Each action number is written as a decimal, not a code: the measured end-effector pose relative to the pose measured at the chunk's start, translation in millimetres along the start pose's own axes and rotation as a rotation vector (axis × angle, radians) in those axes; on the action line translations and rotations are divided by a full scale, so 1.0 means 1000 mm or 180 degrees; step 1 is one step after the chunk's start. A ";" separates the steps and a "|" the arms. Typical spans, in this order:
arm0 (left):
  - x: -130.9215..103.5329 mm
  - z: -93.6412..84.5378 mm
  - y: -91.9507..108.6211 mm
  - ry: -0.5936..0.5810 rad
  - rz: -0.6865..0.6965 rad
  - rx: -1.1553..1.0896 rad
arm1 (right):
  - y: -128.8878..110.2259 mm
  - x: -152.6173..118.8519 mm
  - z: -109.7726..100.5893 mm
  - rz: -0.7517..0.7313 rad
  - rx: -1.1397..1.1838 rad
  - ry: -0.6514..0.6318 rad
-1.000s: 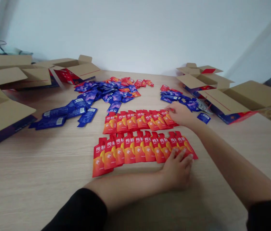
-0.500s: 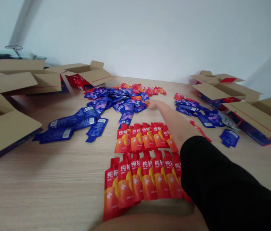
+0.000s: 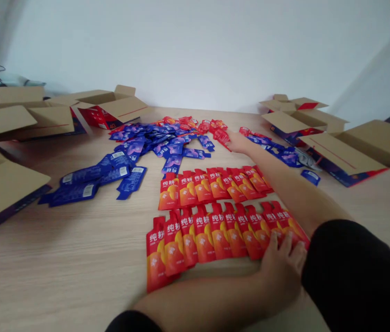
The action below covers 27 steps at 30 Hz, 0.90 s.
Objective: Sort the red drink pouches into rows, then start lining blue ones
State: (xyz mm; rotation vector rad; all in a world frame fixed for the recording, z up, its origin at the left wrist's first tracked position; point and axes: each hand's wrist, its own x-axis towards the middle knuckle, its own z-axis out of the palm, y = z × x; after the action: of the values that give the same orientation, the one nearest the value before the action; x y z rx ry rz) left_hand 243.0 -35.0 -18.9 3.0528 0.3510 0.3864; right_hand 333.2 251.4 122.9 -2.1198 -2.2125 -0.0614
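Observation:
Flat red spouted drink pouches with a yellow fruit print lie overlapping in two rows, a front row (image 3: 201, 237) and a back row (image 3: 212, 184). My left hand (image 3: 283, 265) reaches across from the lower left, its fingers spread over the pouches at the right end of the front row. Farther off, beyond the back row, my right hand (image 3: 238, 141) has its fingers closed on the edge of a red pouch (image 3: 220, 135) beside the heap. Its fingertips are partly hidden and blurred. Loose blue pouches (image 3: 196, 153) lie just left of that hand.
A heap of blue pouches (image 3: 160, 138) with red ones behind it lies at the far middle. More blue pouches (image 3: 77, 184) spread to the left. Open cardboard boxes stand on the left (image 3: 8, 189) and right (image 3: 347, 152). A white wall (image 3: 201, 55) closes the back.
The view has turned right, showing the right ends of both rows. My left hand has come into sight on the front row. My right hand has shifted right, and blue pouches near it lie farther apart.

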 end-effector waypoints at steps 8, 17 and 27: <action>-0.010 -0.011 -0.001 -0.0056 0.0022 -0.0158 | 0.112 -0.246 -0.028 0.0823 0.0013 0.0674; -0.011 -0.022 -0.002 -0.0058 -0.0033 -0.0167 | 0.104 -0.356 0.061 0.0619 0.0075 0.1386; -0.009 -0.025 -0.001 -0.0200 -0.0102 -0.0163 | 0.100 -0.359 0.101 0.0200 0.0240 0.0824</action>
State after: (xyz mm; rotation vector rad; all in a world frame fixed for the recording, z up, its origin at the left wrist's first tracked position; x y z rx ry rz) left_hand 227.6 -35.8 3.4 2.9974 0.3805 0.2925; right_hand 444.9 -93.7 -9.9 -2.0113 -1.9699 -0.2309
